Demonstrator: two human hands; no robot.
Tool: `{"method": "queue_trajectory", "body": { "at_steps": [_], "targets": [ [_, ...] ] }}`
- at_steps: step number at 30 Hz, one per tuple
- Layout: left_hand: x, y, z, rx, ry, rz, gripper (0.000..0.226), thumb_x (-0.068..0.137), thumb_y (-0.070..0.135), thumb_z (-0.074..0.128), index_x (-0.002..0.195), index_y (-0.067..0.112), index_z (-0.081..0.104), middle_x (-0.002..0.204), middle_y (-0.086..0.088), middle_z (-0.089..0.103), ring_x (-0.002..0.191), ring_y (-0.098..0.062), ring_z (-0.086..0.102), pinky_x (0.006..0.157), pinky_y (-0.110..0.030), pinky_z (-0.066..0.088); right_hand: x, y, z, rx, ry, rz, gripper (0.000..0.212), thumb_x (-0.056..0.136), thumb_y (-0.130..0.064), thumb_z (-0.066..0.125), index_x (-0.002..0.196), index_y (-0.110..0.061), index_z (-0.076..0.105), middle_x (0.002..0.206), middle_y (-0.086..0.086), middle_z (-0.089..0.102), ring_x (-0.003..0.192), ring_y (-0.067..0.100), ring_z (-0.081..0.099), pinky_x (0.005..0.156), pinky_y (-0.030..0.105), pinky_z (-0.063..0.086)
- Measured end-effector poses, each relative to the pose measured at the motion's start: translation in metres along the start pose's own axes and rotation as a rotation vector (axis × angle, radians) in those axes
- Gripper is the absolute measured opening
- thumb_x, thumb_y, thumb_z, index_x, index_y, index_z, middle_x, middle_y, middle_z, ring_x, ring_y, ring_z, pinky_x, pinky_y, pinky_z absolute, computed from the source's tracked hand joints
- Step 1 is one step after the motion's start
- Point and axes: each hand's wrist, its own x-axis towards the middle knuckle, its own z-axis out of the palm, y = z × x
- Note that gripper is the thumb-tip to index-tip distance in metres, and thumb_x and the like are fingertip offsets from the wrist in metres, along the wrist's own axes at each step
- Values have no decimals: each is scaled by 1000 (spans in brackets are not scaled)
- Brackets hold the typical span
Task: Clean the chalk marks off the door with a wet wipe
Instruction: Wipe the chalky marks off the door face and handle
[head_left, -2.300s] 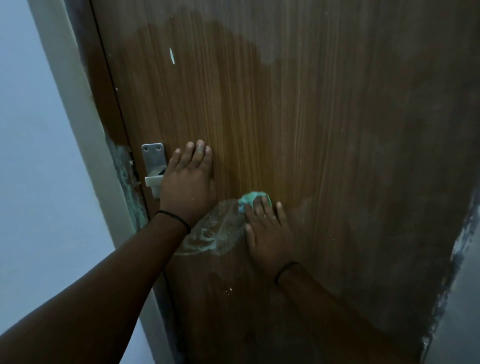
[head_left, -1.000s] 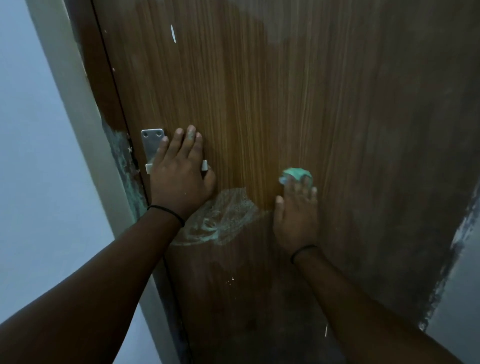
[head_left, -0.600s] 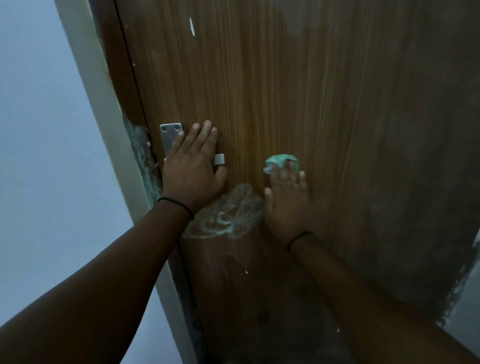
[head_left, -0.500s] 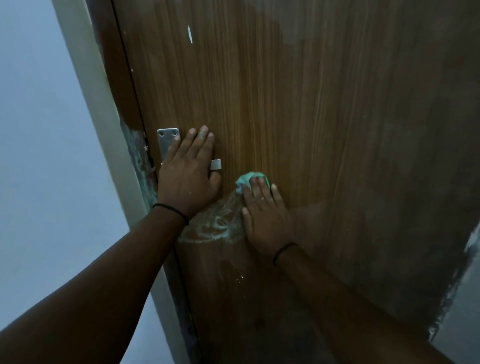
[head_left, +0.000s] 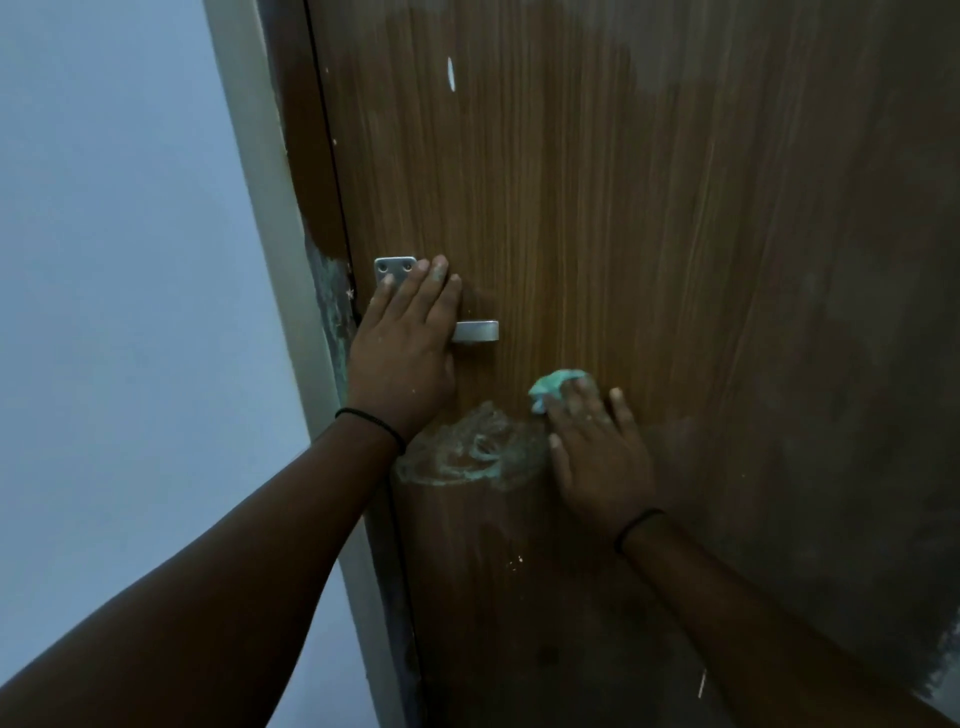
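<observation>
A brown wood-grain door (head_left: 649, 218) fills the view. A smeared patch of pale green chalk marks (head_left: 470, 449) sits low on it, below the handle. My right hand (head_left: 597, 452) presses a crumpled green wet wipe (head_left: 553, 384) flat against the door with straight fingers, just right of the smear. My left hand (head_left: 402, 358) lies flat over the metal door handle (head_left: 475, 331), fingers straight and resting on its plate.
A pale door frame (head_left: 270, 218) and a light wall (head_left: 119, 260) stand to the left. Green chalk also stains the door's edge (head_left: 332, 306) by the latch. A small white fleck (head_left: 451, 73) sits high on the door. Dull unwiped areas cover the door's right side.
My right hand has rubbed the wipe back and forth beside the smear, right and then left again. My left hand stayed on the handle. The camera shifted a little.
</observation>
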Motion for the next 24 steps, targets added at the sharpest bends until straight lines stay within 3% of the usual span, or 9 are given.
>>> {"method": "queue_trajectory", "body": {
  "at_steps": [3,7,10,14,17,20,22,24],
  "targets": [
    [2,7,4,-10,23,-26,62,91,25,50,149,8,35,158,-12,31,149,-26,23,122,-48,15,27,-15,-6,25,64,120,53,99,-35,31,148,-13,32,155,11,31,149,22,14,120,46,10],
    [-5,1,7,-34,105,-50,64,91,24,46,151,8,29,160,-14,24,150,-28,16,123,-48,11,10,-38,3,10,-77,-77,53,100,-36,31,148,-16,31,157,6,28,149,18,10,120,44,8],
    [-33,-11,15,-43,163,-138,68,93,20,49,154,8,21,163,-14,15,151,-29,9,123,-46,11,-8,-5,0,-17,-93,-34,52,100,-37,28,149,-20,29,158,4,28,149,16,8,121,44,5],
    [-63,-15,29,-175,198,-252,81,87,30,70,151,11,23,151,-20,35,138,-36,35,113,-51,34,27,-2,-16,42,68,203,52,101,-34,28,149,-13,28,156,11,30,149,23,14,121,46,8],
    [-54,-12,29,-242,229,-444,90,77,38,77,148,18,25,129,-16,49,115,-32,48,94,-45,45,40,-39,-12,83,25,53,53,100,-35,29,149,-15,27,157,8,27,149,21,11,121,45,7],
    [-43,-14,26,-410,193,-676,68,75,38,78,129,23,40,112,-7,59,97,-27,61,77,-37,51,13,-40,3,19,-107,-129,53,100,-37,30,150,-18,28,158,4,27,149,17,8,121,43,8],
    [-41,-15,29,-374,44,-682,37,83,41,70,107,22,49,94,-4,66,81,-28,67,65,-34,53,-5,-21,7,-3,-132,-144,52,100,-38,29,149,-20,30,158,2,28,149,14,8,121,45,8],
    [-40,-17,31,-318,-52,-688,28,86,48,64,86,21,56,75,-1,62,65,-23,61,54,-28,43,-6,-9,4,-9,-105,-91,52,100,-38,27,148,-21,32,157,2,31,149,14,9,121,45,8]
  ]
}}
